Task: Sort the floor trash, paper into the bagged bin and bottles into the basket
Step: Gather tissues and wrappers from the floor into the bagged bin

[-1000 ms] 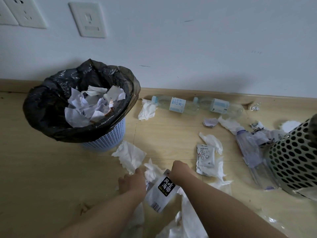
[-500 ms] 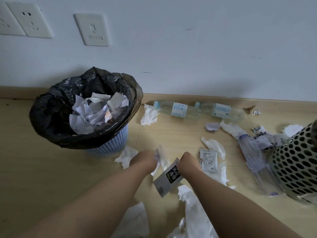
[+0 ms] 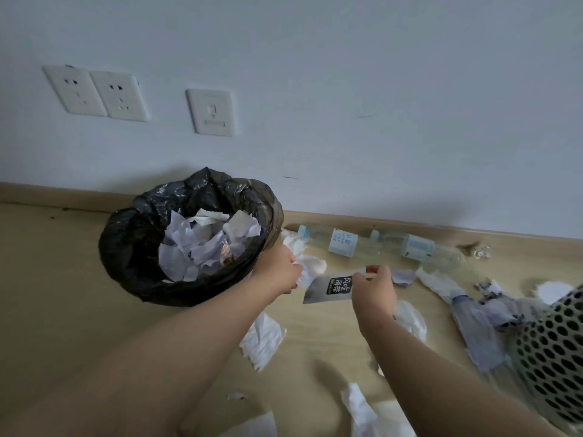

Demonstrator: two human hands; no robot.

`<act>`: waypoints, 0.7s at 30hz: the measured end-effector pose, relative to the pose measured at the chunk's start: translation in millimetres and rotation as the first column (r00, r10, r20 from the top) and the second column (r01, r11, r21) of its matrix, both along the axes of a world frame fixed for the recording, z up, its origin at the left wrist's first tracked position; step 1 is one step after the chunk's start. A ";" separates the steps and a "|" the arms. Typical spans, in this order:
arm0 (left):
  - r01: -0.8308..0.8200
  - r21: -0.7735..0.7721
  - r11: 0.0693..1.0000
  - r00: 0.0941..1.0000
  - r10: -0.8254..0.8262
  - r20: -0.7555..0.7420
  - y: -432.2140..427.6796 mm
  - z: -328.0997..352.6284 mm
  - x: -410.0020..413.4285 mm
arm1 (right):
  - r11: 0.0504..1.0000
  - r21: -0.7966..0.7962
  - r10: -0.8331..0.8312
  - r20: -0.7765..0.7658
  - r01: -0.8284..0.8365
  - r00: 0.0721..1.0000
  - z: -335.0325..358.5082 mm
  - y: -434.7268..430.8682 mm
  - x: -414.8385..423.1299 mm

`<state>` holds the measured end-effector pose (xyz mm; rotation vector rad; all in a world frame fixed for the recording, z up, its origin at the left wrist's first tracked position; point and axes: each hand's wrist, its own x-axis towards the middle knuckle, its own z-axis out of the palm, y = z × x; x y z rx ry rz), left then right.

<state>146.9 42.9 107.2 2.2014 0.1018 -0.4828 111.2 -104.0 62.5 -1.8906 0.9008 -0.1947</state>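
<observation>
- Wooden floor (image 3: 47, 279), white wall: both arms have lifted from the litter toward the bagged bin (image 3: 126, 247).
- At its rim the left hand (image 3: 279, 269) clutches tissue (image 3: 312, 268); the right hand (image 3: 373, 291) pinches a packet (image 3: 328, 290) just beside.
- Bin mouth looks unobstructed; bottles (image 3: 344, 244) lie along the skirting, basket (image 3: 555, 357) well to the right.

The silver wrapper (image 3: 317, 291), pinched in the right hand (image 3: 373, 290) at mid-frame, is showing a black patch with white Chinese characters, askew, appearing to read 风吃海带. Right of centre, the bottle (image 3: 342, 244) is carrying a white label with blue sideways lettering, too blurred to read; the second bottle (image 3: 418, 250) is showing nothing legible.
</observation>
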 end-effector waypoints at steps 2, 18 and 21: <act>-0.042 -0.100 0.994 0.991 0.029 -0.130 3.9 12.0 4.5 | 1.000 0.016 -0.011 0.011 0.011 1.000 8.4 4.1 3.6; -0.147 -0.364 0.920 0.988 0.116 -0.105 21.6 48.5 25.5 | 0.929 0.332 -0.262 0.286 0.161 0.922 49.9 37.6 23.8; -0.187 -0.360 0.914 0.978 0.140 -0.154 25.4 46.2 26.8 | 0.934 0.313 -0.270 0.306 0.171 0.913 51.5 42.5 24.4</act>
